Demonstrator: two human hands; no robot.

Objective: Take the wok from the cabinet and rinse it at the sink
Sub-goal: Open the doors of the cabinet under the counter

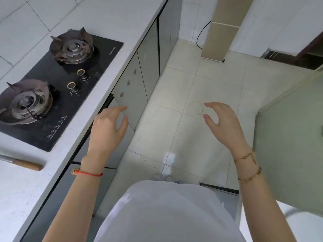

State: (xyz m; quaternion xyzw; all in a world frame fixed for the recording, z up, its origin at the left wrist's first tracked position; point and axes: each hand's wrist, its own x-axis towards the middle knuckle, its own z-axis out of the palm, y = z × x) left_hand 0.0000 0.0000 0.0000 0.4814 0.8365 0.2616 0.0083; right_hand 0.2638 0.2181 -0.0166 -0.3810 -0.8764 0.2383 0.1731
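Note:
No wok and no sink are in view. Grey cabinet doors (132, 88) with small round knobs run under the white countertop (111, 18) on the left. My left hand (108, 126) hovers in front of the cabinet doors below the stove, fingers relaxed and spread, holding nothing. My right hand (222, 121) is raised over the floor to the right, fingers loosely curved, also holding nothing. Whether the left fingertips touch the door edge I cannot tell.
A black two-burner gas stove (57, 84) is set into the countertop. A wooden handle (28, 164) lies on the counter at the near left. A grey open door panel (288, 145) stands at the right. The pale tiled floor (201, 81) lies between.

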